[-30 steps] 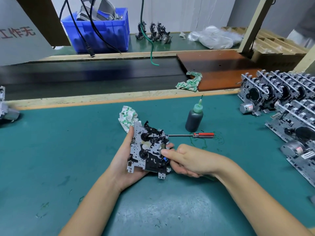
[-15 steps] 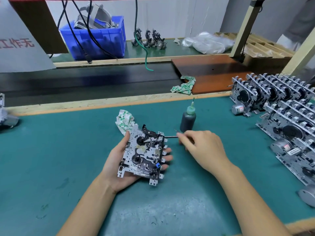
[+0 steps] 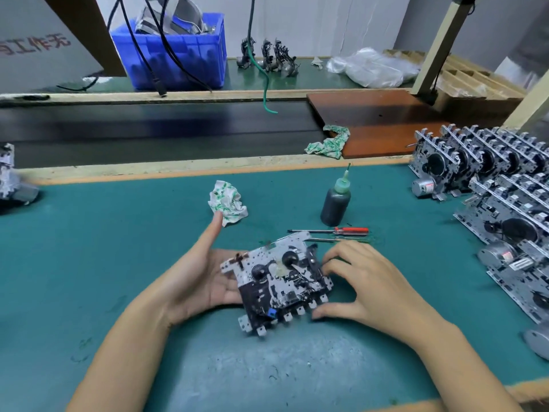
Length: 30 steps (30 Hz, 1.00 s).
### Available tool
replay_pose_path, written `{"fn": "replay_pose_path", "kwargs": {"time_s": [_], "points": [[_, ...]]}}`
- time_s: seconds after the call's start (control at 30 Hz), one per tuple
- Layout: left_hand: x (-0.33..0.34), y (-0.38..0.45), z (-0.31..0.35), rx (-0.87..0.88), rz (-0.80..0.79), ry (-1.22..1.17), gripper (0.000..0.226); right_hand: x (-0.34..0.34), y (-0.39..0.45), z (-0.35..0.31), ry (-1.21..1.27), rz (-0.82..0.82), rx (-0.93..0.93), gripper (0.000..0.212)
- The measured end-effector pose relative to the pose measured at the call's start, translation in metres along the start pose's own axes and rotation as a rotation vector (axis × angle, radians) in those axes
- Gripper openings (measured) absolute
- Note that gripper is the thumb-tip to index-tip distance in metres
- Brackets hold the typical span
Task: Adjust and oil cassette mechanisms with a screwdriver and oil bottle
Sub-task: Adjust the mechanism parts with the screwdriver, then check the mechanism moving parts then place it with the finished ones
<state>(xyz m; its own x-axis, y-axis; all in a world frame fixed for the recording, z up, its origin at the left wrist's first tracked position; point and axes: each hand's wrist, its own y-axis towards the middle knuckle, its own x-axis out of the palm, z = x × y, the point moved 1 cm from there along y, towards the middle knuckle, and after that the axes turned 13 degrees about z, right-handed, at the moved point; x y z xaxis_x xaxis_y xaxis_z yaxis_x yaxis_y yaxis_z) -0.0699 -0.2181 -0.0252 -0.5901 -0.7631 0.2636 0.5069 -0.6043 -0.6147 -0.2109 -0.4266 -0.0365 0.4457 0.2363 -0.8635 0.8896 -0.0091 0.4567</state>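
Observation:
A metal cassette mechanism (image 3: 279,281) lies tilted on the palm of my left hand (image 3: 199,278), just above the green mat. The left thumb sticks out straight, and its fingers are hidden under the plate. My right hand (image 3: 365,286) grips the mechanism's right edge, fingers curled over the top corner and thumb at the lower tabs. A red-handled screwdriver (image 3: 350,231) and a second, thin screwdriver (image 3: 341,239) lie on the mat just behind the mechanism. The dark oil bottle (image 3: 335,203) with its green nozzle stands upright behind them.
A crumpled rag (image 3: 227,203) lies by my left thumb, and another rag (image 3: 329,142) sits at the conveyor belt (image 3: 148,129). Several stacked mechanisms (image 3: 490,179) fill the right side. One mechanism (image 3: 12,179) sits at the left edge. A blue bin (image 3: 178,49) stands far back.
My right hand went out to the screwdrivers by the bottle, then came back onto the mechanism's right edge. The mechanism has turned in my left palm and the thumb has lifted off it.

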Motion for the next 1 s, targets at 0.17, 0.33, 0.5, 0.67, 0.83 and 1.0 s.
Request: {"fn": "replay_pose_path", "kwargs": {"time_s": [0.17, 0.33, 0.5, 0.67, 0.83, 1.0], "points": [[0.001, -0.047, -0.021, 0.493, 0.778, 0.994, 0.085, 0.005, -0.006, -0.005, 0.004, 0.092, 0.023, 0.049], [0.025, -0.053, -0.051, 0.538, 0.731, 1.567, 0.081, 0.011, -0.005, -0.012, -0.023, 0.088, 0.008, 0.056], [0.02, -0.036, -0.045, 0.822, 0.82, 1.477, 0.073, 0.015, -0.004, -0.016, -0.102, 0.139, -0.036, 0.055], [0.013, -0.027, -0.05, 0.996, 0.815, 1.374, 0.061, 0.018, 0.0, -0.016, -0.11, 0.191, -0.073, 0.05], [0.014, -0.023, -0.051, 0.996, 0.898, 1.314, 0.064, 0.018, -0.002, -0.016, -0.054, 0.209, -0.079, 0.05], [0.012, -0.022, -0.05, 1.084, 0.869, 1.258, 0.06, 0.019, -0.003, -0.014, -0.053, 0.204, -0.091, 0.053]]}}
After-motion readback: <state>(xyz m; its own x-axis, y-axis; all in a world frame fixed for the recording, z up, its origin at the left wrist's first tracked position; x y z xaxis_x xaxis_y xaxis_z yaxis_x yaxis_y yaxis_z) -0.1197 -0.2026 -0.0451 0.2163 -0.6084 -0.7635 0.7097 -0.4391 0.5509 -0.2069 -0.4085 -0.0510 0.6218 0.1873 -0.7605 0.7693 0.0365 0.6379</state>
